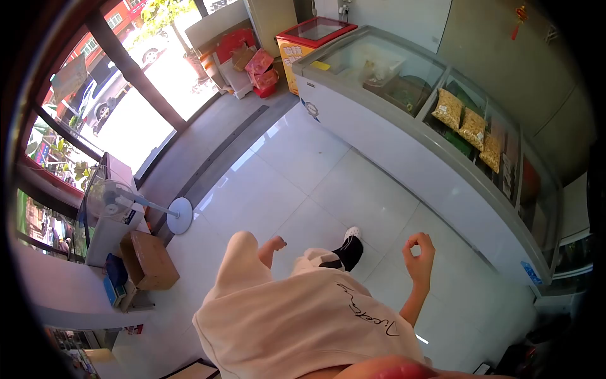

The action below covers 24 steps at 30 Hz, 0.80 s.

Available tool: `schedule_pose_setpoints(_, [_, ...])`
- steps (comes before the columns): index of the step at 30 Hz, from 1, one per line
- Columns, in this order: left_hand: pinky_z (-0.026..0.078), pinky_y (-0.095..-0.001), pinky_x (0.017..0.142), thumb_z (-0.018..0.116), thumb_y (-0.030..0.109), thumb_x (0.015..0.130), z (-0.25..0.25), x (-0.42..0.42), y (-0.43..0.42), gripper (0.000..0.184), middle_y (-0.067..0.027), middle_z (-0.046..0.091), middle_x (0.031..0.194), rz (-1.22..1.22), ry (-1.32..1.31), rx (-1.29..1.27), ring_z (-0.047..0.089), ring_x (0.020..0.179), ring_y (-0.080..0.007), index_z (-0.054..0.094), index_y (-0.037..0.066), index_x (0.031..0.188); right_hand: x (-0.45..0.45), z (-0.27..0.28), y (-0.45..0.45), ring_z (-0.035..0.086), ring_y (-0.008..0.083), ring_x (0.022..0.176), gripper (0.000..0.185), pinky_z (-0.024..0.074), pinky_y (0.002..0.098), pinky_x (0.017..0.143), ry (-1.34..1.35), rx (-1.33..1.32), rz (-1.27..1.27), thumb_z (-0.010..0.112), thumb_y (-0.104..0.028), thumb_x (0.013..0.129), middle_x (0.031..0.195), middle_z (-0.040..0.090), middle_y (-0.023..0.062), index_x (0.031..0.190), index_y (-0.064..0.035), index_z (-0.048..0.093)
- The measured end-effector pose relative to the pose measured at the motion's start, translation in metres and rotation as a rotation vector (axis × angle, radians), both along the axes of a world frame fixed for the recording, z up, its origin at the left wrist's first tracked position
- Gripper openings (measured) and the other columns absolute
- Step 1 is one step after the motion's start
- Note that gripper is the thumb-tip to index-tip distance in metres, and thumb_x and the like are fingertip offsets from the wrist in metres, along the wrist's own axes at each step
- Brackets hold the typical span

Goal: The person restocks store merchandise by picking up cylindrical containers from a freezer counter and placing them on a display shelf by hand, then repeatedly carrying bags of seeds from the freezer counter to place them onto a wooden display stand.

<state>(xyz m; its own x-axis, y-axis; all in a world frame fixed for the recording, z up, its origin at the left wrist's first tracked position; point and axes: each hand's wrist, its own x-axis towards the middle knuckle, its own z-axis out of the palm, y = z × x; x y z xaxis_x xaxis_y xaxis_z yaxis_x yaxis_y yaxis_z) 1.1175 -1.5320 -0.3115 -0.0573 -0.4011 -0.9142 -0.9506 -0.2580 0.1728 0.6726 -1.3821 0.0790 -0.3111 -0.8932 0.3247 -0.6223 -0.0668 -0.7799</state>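
My right hand point(419, 254) is raised over the tiled floor, to the right of my body. Its thumb and index finger close into a ring, with bare floor showing through and nothing held. Beyond the sleeve of my cream sweatshirt point(284, 316), my left hand point(273, 247) is partly visible, its fingers curled in and nothing seen in them. Both hands are apart from any object. The long white chest freezer point(391, 142) is the thing nearest my right hand. One black-and-white shoe point(351, 251) shows between the hands.
Bags of yellowish food point(472, 128) lie at the freezer's glass top. A small red-topped freezer point(312, 30) adjoins it, near red boxes point(262, 69). On the left are a white standing fan point(180, 216), a cardboard box point(149, 259) and a wide doorway to the street.
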Motion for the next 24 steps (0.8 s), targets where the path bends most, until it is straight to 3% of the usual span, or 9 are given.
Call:
schedule_pose_setpoints(3, [0.050, -0.0426, 0.071, 0.054, 0.031, 0.080, -0.001, -0.093, -0.087, 0.038, -0.0144, 0.062, 0.099, 0.024, 0.031, -0.267, 0.060, 0.088, -0.0293, 0.058, 0.005, 0.108, -0.044, -0.013, -0.053, 0.049, 0.0194, 0.067, 0.011, 0.0405, 0.0310, 0.061, 0.044, 0.085, 0.003, 0.059, -0.002, 0.067, 0.064, 0.051, 0.0038, 0.066, -0.0057, 0.048])
schedule_pose_setpoints(5, [0.048, -0.0438, 0.078, 0.055, 0.025, 0.079, 0.013, -0.174, -0.122, 0.036, -0.0174, 0.062, 0.100, 0.112, 0.263, -0.743, 0.058, 0.094, -0.0340, 0.056, 0.005, 0.109, -0.074, -0.023, -0.087, 0.050, 0.0199, 0.067, 0.012, 0.0410, 0.0323, 0.061, 0.068, 0.106, 0.017, 0.062, -0.006, 0.069, 0.066, 0.054, 0.0032, 0.067, -0.0061, 0.051])
schedule_pose_setpoints(6, [0.044, -0.0432, 0.086, 0.055, 0.020, 0.079, 0.021, -0.216, -0.145, 0.035, -0.0183, 0.060, 0.105, 0.122, 0.373, -0.804, 0.054, 0.100, -0.0359, 0.055, 0.007, 0.111, -0.089, -0.029, -0.100, 0.050, 0.0201, 0.067, 0.013, 0.0410, 0.0325, 0.061, 0.094, 0.121, 0.017, 0.063, -0.007, 0.070, 0.066, 0.054, 0.0031, 0.067, -0.0060, 0.051])
schedule_pose_setpoints(8, [0.040, -0.0420, 0.091, 0.055, 0.016, 0.079, 0.072, -0.305, -0.176, 0.033, -0.0136, 0.052, 0.116, 0.044, 0.466, -1.001, 0.046, 0.110, -0.0329, 0.053, 0.012, 0.112, -0.116, -0.034, -0.120, 0.050, 0.0212, 0.067, 0.015, 0.0413, 0.0331, 0.060, 0.130, 0.157, -0.012, 0.066, -0.012, 0.071, 0.067, 0.056, 0.0034, 0.067, -0.0058, 0.053])
schedule_pose_setpoints(11, [0.039, -0.0409, 0.090, 0.056, 0.008, 0.076, 0.143, -0.413, -0.223, 0.031, -0.0115, 0.052, 0.111, -0.079, 0.751, -1.267, 0.047, 0.105, -0.0321, 0.055, 0.011, 0.107, -0.156, -0.051, -0.150, 0.051, 0.0220, 0.067, 0.014, 0.0417, 0.0337, 0.060, 0.046, 0.139, -0.054, 0.067, -0.013, 0.071, 0.066, 0.056, 0.0044, 0.067, -0.0056, 0.055])
schedule_pose_setpoints(16, [0.039, -0.0409, 0.088, 0.056, 0.003, 0.074, 0.209, -0.546, -0.296, 0.034, -0.0124, 0.053, 0.107, -0.176, 0.925, -1.312, 0.047, 0.102, -0.0333, 0.055, 0.011, 0.107, -0.229, -0.078, -0.203, 0.053, 0.0238, 0.069, 0.012, 0.0439, 0.0338, 0.063, 0.030, 0.173, -0.059, 0.068, -0.016, 0.070, 0.067, 0.058, 0.0054, 0.071, -0.0060, 0.062])
schedule_pose_setpoints(19, [0.038, -0.0417, 0.087, 0.059, 0.008, 0.073, 0.216, -0.611, -0.336, 0.038, -0.0141, 0.053, 0.107, -0.182, 0.879, -1.258, 0.047, 0.101, -0.0342, 0.051, 0.009, 0.111, -0.285, -0.085, -0.246, 0.055, 0.0218, 0.072, 0.011, 0.0452, 0.0312, 0.065, -0.103, 0.166, -0.046, 0.068, -0.016, 0.070, 0.071, 0.062, 0.0056, 0.076, -0.0075, 0.066])
schedule_pose_setpoints(24, [0.040, -0.0416, 0.083, 0.063, 0.028, 0.077, 0.186, -0.720, -0.423, 0.044, -0.0169, 0.054, 0.104, -0.039, 0.807, -1.081, 0.050, 0.096, -0.0358, 0.049, 0.005, 0.112, -0.394, -0.112, -0.336, 0.056, 0.0176, 0.075, 0.016, 0.0453, 0.0292, 0.067, -0.377, 0.190, -0.067, 0.065, -0.018, 0.077, 0.080, 0.064, 0.0056, 0.089, -0.0077, 0.068])
